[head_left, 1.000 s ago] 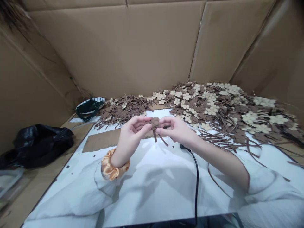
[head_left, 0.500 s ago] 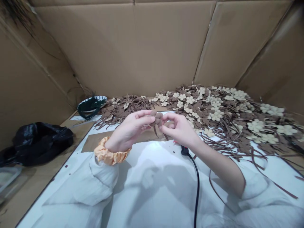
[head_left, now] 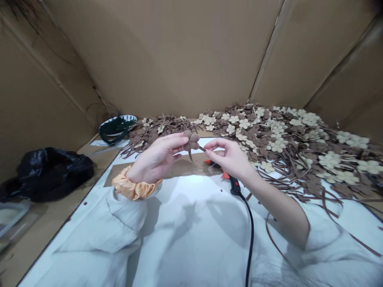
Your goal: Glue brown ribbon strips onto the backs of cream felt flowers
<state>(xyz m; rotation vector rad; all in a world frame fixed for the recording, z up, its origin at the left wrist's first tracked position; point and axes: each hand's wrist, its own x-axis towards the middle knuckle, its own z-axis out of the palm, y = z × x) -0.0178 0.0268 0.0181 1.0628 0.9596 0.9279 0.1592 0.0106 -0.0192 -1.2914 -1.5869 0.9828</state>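
My left hand (head_left: 158, 157) pinches a small brown felt flower (head_left: 192, 141) by its petals, above a white table (head_left: 194, 223). A thin brown strip hangs down from the flower. My right hand (head_left: 230, 157) is just right of it, thumb and forefinger pinched on the end of a brown strip that sticks out of the flower. Under my right hand lies a glue gun (head_left: 229, 179) with an orange tip and a black cord (head_left: 249, 239). An orange scrunchie (head_left: 134, 188) is on my left wrist.
A large heap of brown and cream felt flowers and strips (head_left: 284, 139) covers the far right of the table, a smaller brown heap (head_left: 155, 133) the far middle. A dark bowl (head_left: 117, 127) and a black plastic bag (head_left: 48, 171) sit at left. Cardboard walls (head_left: 179, 59) enclose the table.
Both hands have risen slightly and moved apart a little. The right hand now pulls a strip sideways from the flower, and the glue gun beneath it has come into sight.
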